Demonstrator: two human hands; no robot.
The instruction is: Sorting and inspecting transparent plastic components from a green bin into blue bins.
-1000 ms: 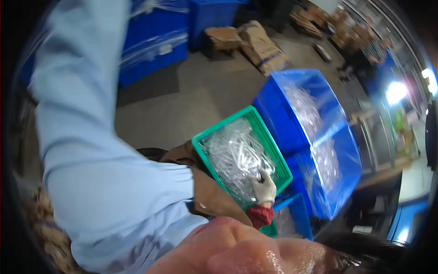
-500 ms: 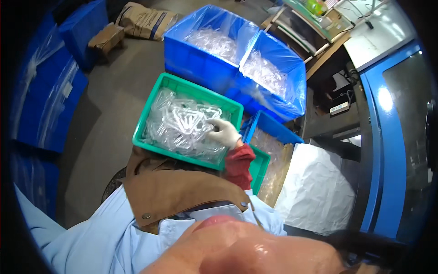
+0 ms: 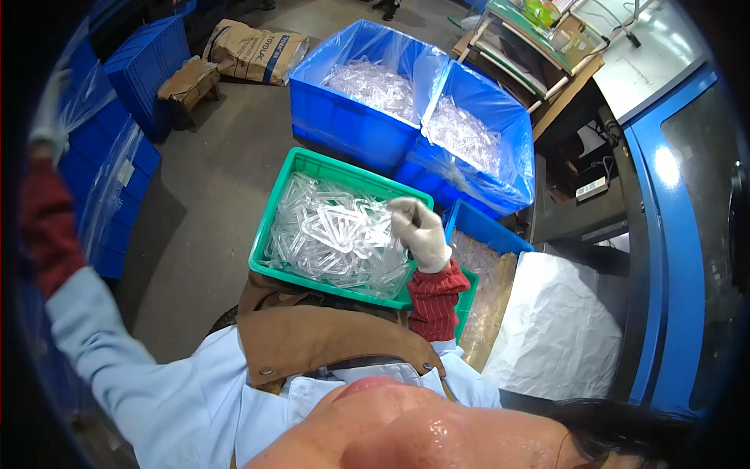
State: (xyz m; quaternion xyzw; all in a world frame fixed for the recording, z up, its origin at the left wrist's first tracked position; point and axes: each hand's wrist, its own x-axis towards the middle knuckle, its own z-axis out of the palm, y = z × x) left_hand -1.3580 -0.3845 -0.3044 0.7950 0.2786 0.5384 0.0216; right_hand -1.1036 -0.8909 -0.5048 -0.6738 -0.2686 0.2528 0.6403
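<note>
A green crate [image 3: 266,258] in front of me holds a heap of clear plastic pieces [image 3: 336,230], some bent into triangles like small hangers. Over the crate's right side is my right hand [image 3: 422,234], in a whitish glove with a red cuff. Its fingers are curled closed; whatever is in them blends with the clear pieces behind. At the far left edge of the view my left hand [image 3: 51,117], also gloved, is stretched out beside a blue bin [image 3: 129,211] with plastic film. Motion and the dark rim hide its fingers.
Two blue bins [image 3: 344,117] lined with film, full of clear pieces, stand beyond the crate. To the right are a smaller blue bin [image 3: 492,227], a white sheet [image 3: 555,328] and a blue-framed machine [image 3: 664,234]. A paper sack [image 3: 254,53] and low stool [image 3: 187,90] lie far left.
My left arm has come into view, reaching out to the left. My right hand has lifted off the heap toward the crate's right rim, its fingers now curled. The view has shifted slightly.
</note>
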